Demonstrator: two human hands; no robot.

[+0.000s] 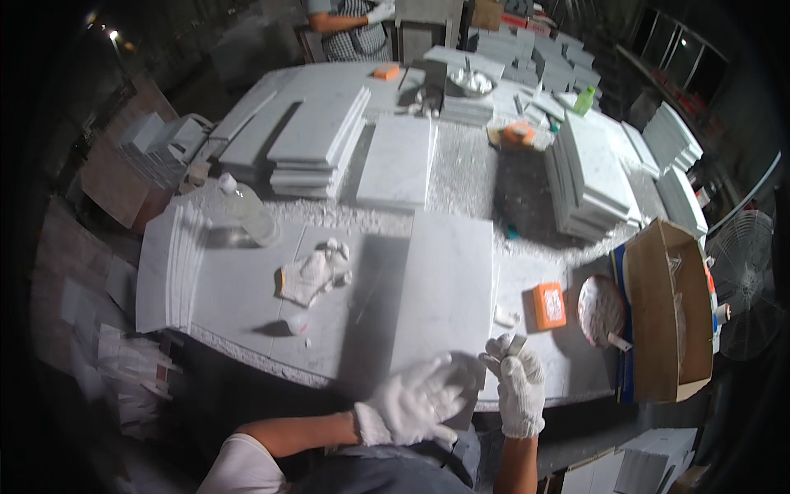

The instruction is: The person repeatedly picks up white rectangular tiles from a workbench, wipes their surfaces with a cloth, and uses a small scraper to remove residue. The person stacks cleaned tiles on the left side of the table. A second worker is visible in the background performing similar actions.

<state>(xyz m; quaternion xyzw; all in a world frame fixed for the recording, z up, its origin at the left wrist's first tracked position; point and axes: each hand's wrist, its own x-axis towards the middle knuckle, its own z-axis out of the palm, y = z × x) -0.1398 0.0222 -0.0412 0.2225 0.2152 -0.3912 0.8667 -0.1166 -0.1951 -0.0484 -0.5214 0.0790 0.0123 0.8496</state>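
Observation:
My left hand point(418, 401), in a white knit glove, is at the near edge of a pale marble-like slab point(444, 280), fingers spread and slightly blurred. It appears to hold nothing; whether it touches the slab I cannot tell. Just right of that slab my gloved right hand point(522, 391) is raised, with its fingers closed on a small flat grey piece point(512, 346) that sticks up past the fingertips. Beyond this hand lie an orange block point(550, 306) with a whitish face and a small white scrap point(507, 317).
A round dish of white paste point(601, 309) with a flat tool stands beside a cardboard box point(668, 313). Leftward are a spare glove point(313, 276), a small cup point(295, 324) and a clear bottle point(251, 214). Slab stacks point(317, 140) stand farther back; a co-worker point(350, 25) is across the table.

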